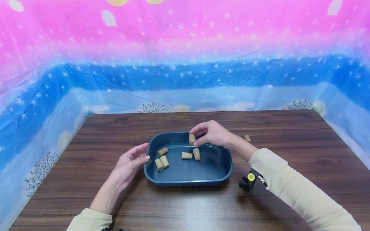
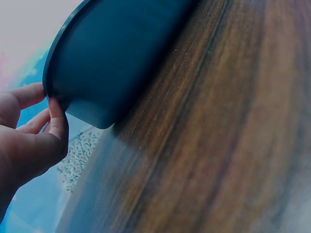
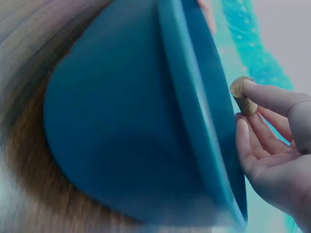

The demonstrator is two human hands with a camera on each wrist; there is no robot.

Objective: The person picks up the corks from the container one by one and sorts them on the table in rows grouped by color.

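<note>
A dark blue rectangular plastic basin with rounded corners stands on the table. On its floor lie several cork stoppers: a group at the left, with one cork among them, and a pair near the middle that includes a cork on its side. My right hand pinches another cork between thumb and fingers over the basin's far side. At the left end, my left hand grips the rim, thumb and fingers on either side of the wall.
One more cork lies on the dark wooden table, behind the right forearm. A black wrist camera hangs below the right sleeve. Patterned pink and blue cloth encloses the table at the back and sides.
</note>
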